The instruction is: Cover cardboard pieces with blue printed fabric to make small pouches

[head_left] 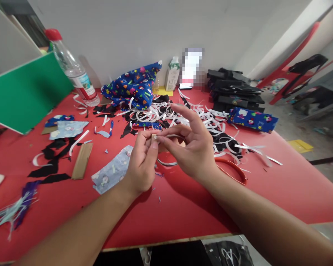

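Note:
My left hand [141, 162] and my right hand [192, 147] meet above the middle of the red table [183, 207]. Both pinch a small tan piece [154, 138] between thumb and fingertips, with a thin white strip [166, 162] curling below it. The right hand's other fingers are spread upward. A light blue printed fabric scrap [111, 173] lies just left of my left hand. A red hoop-shaped band [234, 170] lies on the table behind my right wrist.
A heap of white strips and black scraps [166, 114] covers the table's middle. Blue patterned cloth [133, 87], a water bottle [72, 70], a green board [24, 92], a carton [172, 74], stacked black pieces [233, 90], a cardboard strip [82, 160] surround it.

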A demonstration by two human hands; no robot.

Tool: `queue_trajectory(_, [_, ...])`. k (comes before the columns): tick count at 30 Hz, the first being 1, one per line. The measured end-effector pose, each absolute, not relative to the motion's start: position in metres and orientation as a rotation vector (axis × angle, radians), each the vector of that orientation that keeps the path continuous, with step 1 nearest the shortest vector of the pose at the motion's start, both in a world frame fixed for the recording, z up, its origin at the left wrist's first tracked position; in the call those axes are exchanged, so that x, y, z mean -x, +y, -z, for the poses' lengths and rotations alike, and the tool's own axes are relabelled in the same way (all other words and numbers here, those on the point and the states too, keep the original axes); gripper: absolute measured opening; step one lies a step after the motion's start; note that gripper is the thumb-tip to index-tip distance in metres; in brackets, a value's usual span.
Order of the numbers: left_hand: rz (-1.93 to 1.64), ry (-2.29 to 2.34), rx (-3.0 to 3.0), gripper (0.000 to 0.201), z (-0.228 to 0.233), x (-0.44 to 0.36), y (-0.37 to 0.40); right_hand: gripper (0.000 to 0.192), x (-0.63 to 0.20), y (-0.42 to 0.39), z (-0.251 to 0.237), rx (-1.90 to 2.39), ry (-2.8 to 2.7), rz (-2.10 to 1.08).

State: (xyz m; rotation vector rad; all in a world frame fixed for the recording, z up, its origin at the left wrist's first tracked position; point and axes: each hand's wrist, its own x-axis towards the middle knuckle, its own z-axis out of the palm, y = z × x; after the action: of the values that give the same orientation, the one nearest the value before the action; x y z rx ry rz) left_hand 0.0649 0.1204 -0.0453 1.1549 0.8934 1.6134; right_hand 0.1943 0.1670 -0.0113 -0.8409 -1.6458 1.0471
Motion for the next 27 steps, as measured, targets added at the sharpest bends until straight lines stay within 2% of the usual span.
queue_trajectory(8, [-1.682,1.144,-1.269,0.022,0.0457,-0.0618,0.1220,0.068,-0.1922,0.1659,0.0140,0.814,-1.655,-1.088])
queue_trajectory(20, [-1.599,1.153,-1.201,0.025,0.0475,-0.0616,0.1207,0.054,-0.1910,0.1667,0.0127,0.796,-1.585,-1.127])
queue_trajectory(27, [-1.606,1.169,-1.287,0.026,0.0527,-0.0618,0.1186,0.060,-0.1890,0.1650,0.0071,0.889,-1.514,-1.167])
